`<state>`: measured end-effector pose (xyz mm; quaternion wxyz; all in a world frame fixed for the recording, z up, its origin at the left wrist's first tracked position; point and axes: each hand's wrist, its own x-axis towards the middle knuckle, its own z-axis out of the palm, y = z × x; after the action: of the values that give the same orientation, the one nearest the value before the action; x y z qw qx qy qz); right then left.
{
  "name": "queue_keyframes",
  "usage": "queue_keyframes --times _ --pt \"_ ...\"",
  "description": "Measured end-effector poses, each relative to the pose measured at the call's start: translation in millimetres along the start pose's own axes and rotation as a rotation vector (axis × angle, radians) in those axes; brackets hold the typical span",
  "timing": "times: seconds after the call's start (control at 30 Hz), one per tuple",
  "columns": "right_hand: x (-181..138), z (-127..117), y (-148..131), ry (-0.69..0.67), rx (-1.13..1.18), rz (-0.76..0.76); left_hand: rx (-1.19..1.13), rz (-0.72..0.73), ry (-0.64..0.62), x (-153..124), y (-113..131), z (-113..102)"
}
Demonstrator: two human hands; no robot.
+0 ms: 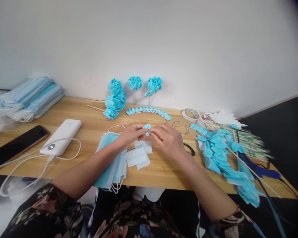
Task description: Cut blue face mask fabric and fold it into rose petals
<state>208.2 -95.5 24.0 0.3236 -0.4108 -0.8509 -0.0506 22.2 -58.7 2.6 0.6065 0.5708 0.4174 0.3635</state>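
Observation:
My left hand (131,134) and my right hand (167,138) meet over the middle of the wooden table (89,115), both pinching one small folded blue piece of mask fabric (147,128). Under my left forearm lies a stack of blue face masks (111,162). White cut pieces (139,153) lie just below my hands. A curved row of folded blue pieces (149,111) lies behind them, by three blue fabric flowers (134,84) on sticks against the wall.
A white power bank (62,135) with cable and a dark phone (17,143) lie at left, with a pile of masks (27,97) beyond. Tape rolls (190,114), wooden sticks, scissors (188,148) and a long chain of blue folded pieces (221,155) fill the right side.

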Motion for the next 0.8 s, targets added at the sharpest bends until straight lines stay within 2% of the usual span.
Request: queue_keyframes --times 0.67,0.8 --pt "12 6 10 -0.090 0.195 0.201 0.076 0.047 -0.036 1 -5 0" --pt "15 9 11 -0.105 0.349 0.342 0.065 0.049 -0.019 -1 -1 0"
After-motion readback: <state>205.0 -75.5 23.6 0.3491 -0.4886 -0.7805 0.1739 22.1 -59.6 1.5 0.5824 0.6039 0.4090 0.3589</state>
